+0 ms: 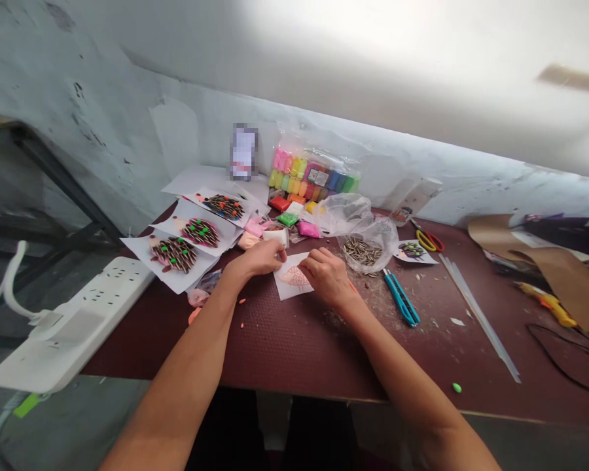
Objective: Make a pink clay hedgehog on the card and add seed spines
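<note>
The small paper [285,294] is lying on the table [285,353], its orange drawing [293,277] running lengthwise from left to right. The right hand [328,277] is curling over the paper's right side, nearer the drawing; the left hand [264,258] is bending by the paper's far left corner. Whether either grip is pinching anything, I cannot tell.

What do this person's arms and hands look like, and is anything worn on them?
The left hand and right hand are ungloved, ordinary five-fingered human hands. The left forearm and right forearm are bare, with no sleeve, watch or bracelet showing. Rings are too small to rule out.
</note>
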